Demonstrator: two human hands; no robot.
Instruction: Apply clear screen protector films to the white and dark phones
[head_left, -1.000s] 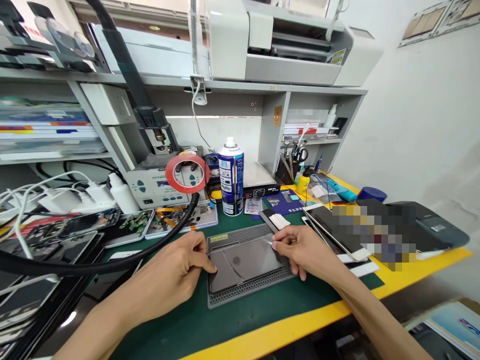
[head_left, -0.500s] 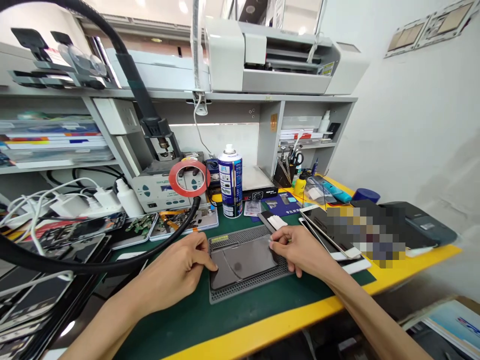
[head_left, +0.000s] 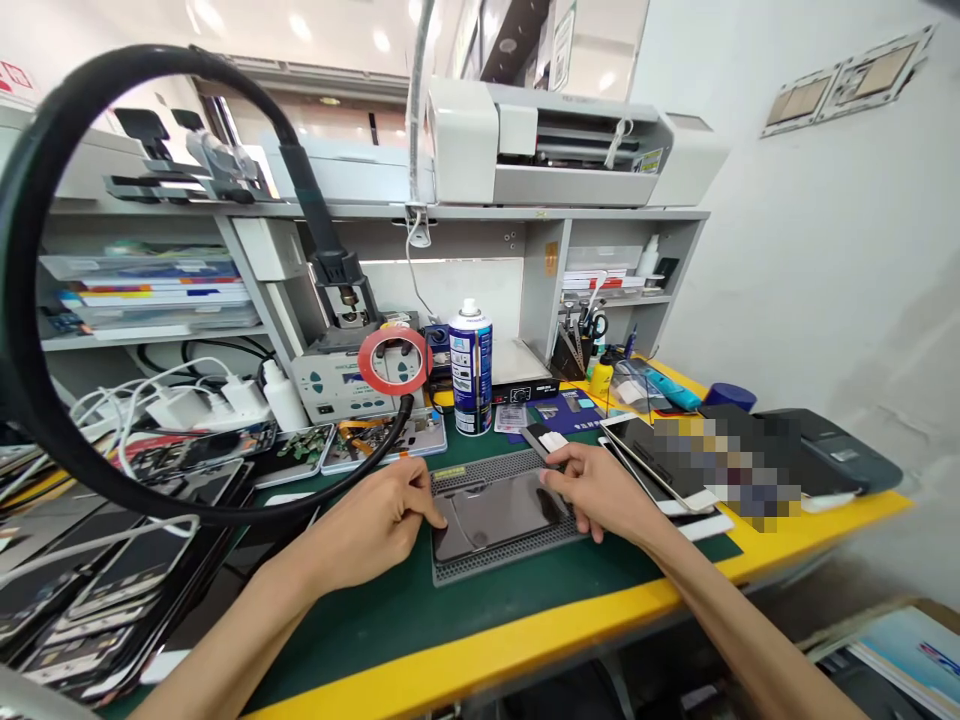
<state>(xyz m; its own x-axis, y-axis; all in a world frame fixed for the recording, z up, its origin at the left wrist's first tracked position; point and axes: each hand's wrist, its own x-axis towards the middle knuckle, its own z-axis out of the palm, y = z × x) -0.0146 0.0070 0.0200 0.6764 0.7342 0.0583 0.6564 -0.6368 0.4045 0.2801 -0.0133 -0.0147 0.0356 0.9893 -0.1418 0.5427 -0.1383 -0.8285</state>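
A dark phone lies flat on a grey perforated mat, its glossy face up. A curved line crosses the left part of its face, like the edge of a thin clear film lying over it. My left hand is curled closed at the phone's left end, a fingertip pressing on its corner. At the right end, my right hand pinches with thumb and forefinger, seemingly on the film's edge; its other fingers curl down beside the mat. The fine detail in the pinch is too small to see.
A blue spray can stands behind the mat, near a red tape roll. A black flexible hose loops at left, above stacked phone parts. A white phone lies at right. The table's yellow edge runs in front.
The camera view has shifted, so the bench sits slightly further right and more of the hose shows. Both hands stay at the phone's ends with little visible movement.
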